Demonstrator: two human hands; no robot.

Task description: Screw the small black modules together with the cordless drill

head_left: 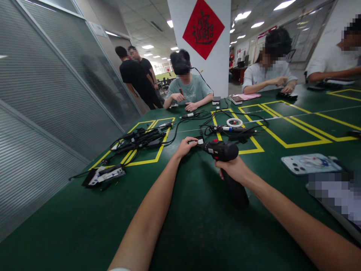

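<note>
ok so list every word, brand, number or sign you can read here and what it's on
"招財進寶", merged into one character: black brushwork on the red diamond-shaped paper sign.
Too blurred to read: lettering on the pale teal cloth T-shirt.
Too small to read: white marking on the black-and-red power drill.

Okay, quick headcount: two bare hands up front, one left hand [184, 147] and one right hand [232, 167], plus one power drill [222, 150] and one small black-and-white part [200, 141]. There's one green table [197, 233], one phone [310, 164], one white ring [234, 122] and one red diamond sign [203, 30] on one pillar [220, 71]. Folks around: three seated people [187, 94], two standing people in black [137, 81]. Cables [143, 138]? Way too tangled to count, sorry.
</note>
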